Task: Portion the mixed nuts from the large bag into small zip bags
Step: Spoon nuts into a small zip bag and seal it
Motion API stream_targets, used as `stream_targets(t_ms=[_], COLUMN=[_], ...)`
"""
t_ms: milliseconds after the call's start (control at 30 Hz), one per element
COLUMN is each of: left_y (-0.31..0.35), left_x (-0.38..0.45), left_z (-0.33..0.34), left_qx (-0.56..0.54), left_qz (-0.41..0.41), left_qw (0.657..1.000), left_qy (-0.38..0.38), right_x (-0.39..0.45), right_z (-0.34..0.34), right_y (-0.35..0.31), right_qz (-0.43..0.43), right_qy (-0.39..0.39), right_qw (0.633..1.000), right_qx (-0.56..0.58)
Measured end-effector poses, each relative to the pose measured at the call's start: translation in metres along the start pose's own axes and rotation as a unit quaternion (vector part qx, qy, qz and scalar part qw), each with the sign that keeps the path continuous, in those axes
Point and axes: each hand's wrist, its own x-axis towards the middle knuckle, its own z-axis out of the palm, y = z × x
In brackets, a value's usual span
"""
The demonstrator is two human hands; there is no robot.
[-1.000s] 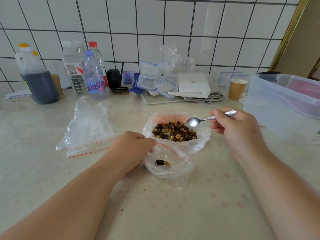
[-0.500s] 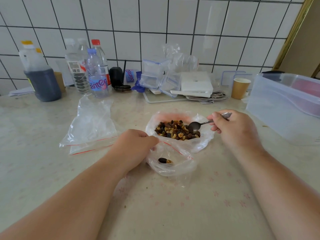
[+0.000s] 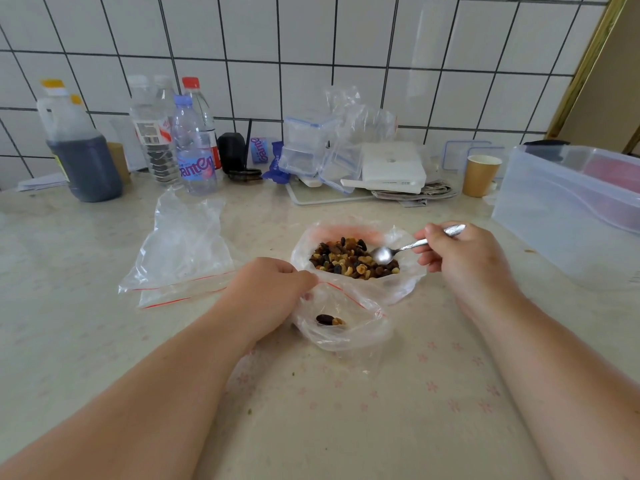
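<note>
The large clear bag (image 3: 408, 285) lies open at the table's middle, with mixed nuts (image 3: 346, 259) heaped inside. Just in front of it is a small zip bag (image 3: 360, 332) with a red strip, its mouth held open; two or three nuts (image 3: 329, 320) lie in it. My left hand (image 3: 268, 289) pinches that small bag's rim on its left side. My right hand (image 3: 464, 258) grips a metal spoon (image 3: 394, 251) by the handle. The spoon's bowl rests on the right part of the nut pile.
Spare empty zip bags (image 3: 183, 258) lie flat to the left. Bottles (image 3: 194, 147), a dark jug (image 3: 79, 157), small lidded tubs (image 3: 304, 147), a white box (image 3: 393, 164) and a paper cup (image 3: 479, 174) line the tiled wall. A big translucent box (image 3: 568, 216) stands at the right.
My right hand has lowered the spoon from above the large bag's far rim down onto the nuts. My left hand has kept its hold on the small bag.
</note>
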Motion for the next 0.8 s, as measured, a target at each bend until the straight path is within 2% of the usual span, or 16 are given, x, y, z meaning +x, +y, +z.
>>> stream_targets(t_ms=[233,333,467,800], left_y=[-0.0008,-0.0001,-0.0004,-0.0012], left_x=[0.001,0.0008,0.0,0.001], left_z=[0.0008,0.0013,0.0009,0.0004], left_qx=[0.004,0.008,0.008,0.01], left_qz=[0.003,0.005,0.005,-0.002], left_qw=[1.0,1.0,1.0,1.0], left_qy=[0.006,0.007,0.012,0.009], right_x=[-0.0006,-0.0002,0.0009,0.0023], right_z=[0.0043,0.0056,0.0069,0.004], right_y=[0.0003,0.0012,0.0028,-0.0004], right_qz=[0.008,0.07,0.151,0.19], right_qy=[-0.055,-0.088,-0.077,-0.06], right_qw=[0.998,0.99,0.969,0.937], right_qx=[0.018,0.09,0.181,0.287])
